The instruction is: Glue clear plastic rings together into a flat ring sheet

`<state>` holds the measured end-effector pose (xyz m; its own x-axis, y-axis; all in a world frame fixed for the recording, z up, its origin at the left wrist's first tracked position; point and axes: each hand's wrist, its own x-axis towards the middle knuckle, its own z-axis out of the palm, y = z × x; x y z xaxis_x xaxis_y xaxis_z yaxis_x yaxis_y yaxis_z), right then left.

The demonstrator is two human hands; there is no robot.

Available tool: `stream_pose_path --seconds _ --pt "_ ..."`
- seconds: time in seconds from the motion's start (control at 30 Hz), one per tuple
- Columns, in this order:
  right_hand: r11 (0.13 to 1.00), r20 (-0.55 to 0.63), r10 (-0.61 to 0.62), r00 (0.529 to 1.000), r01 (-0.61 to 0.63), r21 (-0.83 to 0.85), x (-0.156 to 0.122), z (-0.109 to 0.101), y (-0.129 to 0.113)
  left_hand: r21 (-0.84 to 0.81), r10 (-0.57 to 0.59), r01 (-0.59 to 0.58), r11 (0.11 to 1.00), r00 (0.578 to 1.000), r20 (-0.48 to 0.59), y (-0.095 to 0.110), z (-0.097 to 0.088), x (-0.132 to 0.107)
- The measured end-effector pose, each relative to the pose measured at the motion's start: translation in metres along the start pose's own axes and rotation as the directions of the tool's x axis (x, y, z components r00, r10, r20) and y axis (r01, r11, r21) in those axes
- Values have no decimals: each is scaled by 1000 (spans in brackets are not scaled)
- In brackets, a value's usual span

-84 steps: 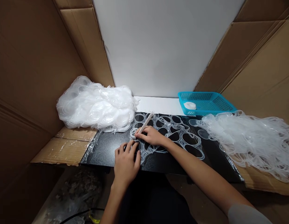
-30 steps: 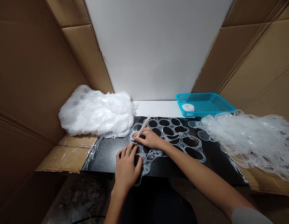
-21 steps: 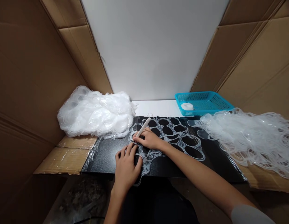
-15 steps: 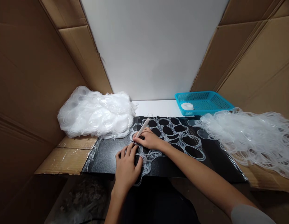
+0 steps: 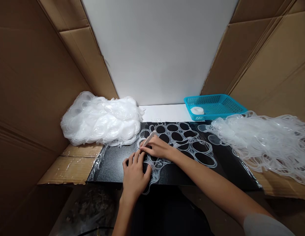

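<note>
Our stick (image 5: pixel 149 139) leans lower than before, pinched in our right hand (image 5: pixel 154 146) at the left edge of the web (image 5: pixel 192 151), desk (image 5: pixel 111 164) underneath. Our left hand (image 5: pixel 134 177) rests, thumb wide, nearer us along that edge; if it slips, the web could tear.

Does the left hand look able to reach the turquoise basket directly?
Probably not: between the left hand and turquoise basket lie the right forearm and the right hand gripping a white stick.
</note>
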<state>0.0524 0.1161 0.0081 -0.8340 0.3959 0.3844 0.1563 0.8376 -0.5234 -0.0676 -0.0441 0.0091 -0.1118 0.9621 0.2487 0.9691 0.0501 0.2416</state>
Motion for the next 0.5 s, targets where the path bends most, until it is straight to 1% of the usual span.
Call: stream_pose_path --seconds 0.07,0.1,0.17,0.2,0.23,0.3,0.37,0.4,0.43,0.5 --pt "988 28 -100 995 102 -117 0 1 2 -13 -11 11 1000 1000 1 0 0 1" --pt "976 43 -131 990 137 -172 0 2 3 -23 -12 12 1000 1000 2 0 0 2" --pt "961 62 -148 987 159 -228 0 4 5 -46 -4 4 999 1000 1 -1 -1 2" --pt "964 61 -139 988 149 -219 0 5 6 -55 2 -2 998 1000 0 -2 -2 1" --pt "974 46 -119 992 125 -188 1 5 7 -62 6 -6 998 1000 -3 -3 -2 0" --pt "997 -12 -47 999 46 -62 1 5 6 -70 16 -16 997 1000 -8 -4 -2 -2" --pt "994 -61 64 996 -58 90 0 4 4 -79 28 -29 997 1000 -12 -6 -2 -5" --pt "983 -66 119 991 -108 148 0 3 3 -85 33 -34 996 999 -13 -7 -2 -6" --pt "972 -60 163 985 -149 183 -1 3 2 -91 37 -38 995 999 -15 -7 -2 -7" --pt "961 -42 212 976 -200 190 -3 3 0 -100 39 -41 994 999 -19 -8 -2 -8"
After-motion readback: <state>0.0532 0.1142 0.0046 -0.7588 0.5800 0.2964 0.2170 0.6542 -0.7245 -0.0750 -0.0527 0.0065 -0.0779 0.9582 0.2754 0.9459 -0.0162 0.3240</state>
